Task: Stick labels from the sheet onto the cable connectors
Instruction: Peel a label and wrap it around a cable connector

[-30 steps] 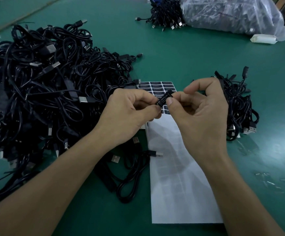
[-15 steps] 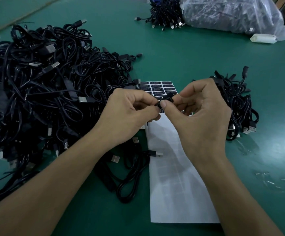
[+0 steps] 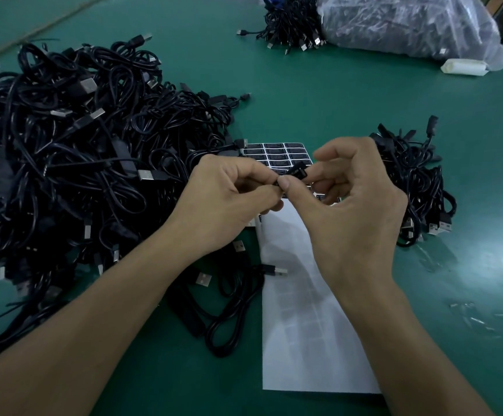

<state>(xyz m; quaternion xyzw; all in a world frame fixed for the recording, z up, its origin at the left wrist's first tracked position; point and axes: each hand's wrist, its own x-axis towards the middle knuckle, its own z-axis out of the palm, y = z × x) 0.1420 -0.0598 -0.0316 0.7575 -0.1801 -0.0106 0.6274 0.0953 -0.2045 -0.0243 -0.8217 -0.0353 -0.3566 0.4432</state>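
My left hand and my right hand meet above the label sheet, both pinching one small black cable connector. My right thumb presses on the connector's near end while my right index finger is lifted. The sheet is mostly bare white backing; rows of black labels remain at its far end, partly hidden by my hands. The cable of the held connector loops on the table below my left wrist.
A large heap of black USB cables fills the left. A smaller bundle lies right of my hands. Far back are another cable bundle, a clear plastic bag and a white object. Green table surface.
My right hand has shifted slightly left and its thumb has slid onto the connector's near end. The connector has turned flatter between my fingers. My left hand has stayed in place.
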